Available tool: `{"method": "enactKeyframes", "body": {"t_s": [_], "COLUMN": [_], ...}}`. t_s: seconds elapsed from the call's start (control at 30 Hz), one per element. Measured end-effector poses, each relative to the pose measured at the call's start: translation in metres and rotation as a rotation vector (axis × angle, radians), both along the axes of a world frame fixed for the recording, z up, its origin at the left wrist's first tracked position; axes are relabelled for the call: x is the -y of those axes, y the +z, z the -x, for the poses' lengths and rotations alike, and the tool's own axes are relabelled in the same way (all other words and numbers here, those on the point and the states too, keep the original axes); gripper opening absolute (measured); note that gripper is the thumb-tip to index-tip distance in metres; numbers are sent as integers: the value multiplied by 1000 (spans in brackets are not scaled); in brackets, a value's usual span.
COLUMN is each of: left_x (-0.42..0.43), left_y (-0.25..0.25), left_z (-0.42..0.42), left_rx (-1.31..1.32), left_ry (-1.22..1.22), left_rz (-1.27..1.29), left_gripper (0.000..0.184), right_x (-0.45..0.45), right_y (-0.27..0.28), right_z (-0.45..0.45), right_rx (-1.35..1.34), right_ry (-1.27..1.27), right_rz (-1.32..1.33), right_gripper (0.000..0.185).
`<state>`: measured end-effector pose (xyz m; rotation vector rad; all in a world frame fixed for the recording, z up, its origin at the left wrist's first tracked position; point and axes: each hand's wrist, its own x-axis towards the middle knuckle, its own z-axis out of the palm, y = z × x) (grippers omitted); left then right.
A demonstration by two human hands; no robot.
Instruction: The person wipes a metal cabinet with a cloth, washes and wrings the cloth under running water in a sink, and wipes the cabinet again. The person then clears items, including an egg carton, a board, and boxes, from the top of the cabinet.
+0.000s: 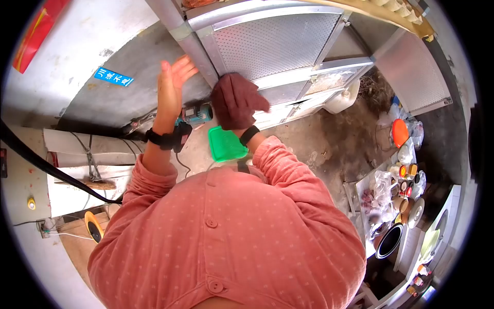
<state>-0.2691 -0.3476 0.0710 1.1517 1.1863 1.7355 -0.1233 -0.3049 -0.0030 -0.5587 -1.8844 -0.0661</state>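
Observation:
A dark maroon cloth (237,100) covers most of my right hand (240,132), which holds it against the frame of a metal cabinet (275,44) with perforated panels. The fingers under the cloth are hidden. My left hand (172,87) is raised beside the cabinet's left post, its fingers stretched out and holding nothing. Below and between the hands, a green plastic basin or lid (226,144) is on the floor. A teal cylindrical device (197,114) with a cord sits just right of my left wrist.
A low counter at right carries jars (402,171), plastic bags (381,188) and a dark-mouthed pot (389,240). An orange round item (400,133) lies among bags. A white jug (343,99) stands by the cabinet. Flattened cardboard (67,177) leans at left. Egg trays (399,10) rest on top.

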Motion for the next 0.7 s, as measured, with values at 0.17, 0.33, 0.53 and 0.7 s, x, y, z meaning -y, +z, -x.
{"method": "enactKeyframes", "body": {"t_s": [0.17, 0.33, 0.53, 0.7], "left_x": [5, 1, 3, 6], "left_y": [11, -18, -9, 2], "left_z": [-17, 3, -13, -19], "left_rx": [140, 13, -151, -185], "left_ry": [23, 99, 200, 199], "left_rz": [57, -72, -49, -22], "left_gripper": [67, 57, 47, 43], "right_x": [-13, -17, -14, -44], "right_y": [15, -14, -38, -111], "right_z": [49, 26, -57, -72], "right_rx": [530, 300, 149, 215], "right_ry": [19, 124, -8, -300], "right_rz": [341, 367, 320, 186], "right_gripper": [23, 28, 35, 34]}}
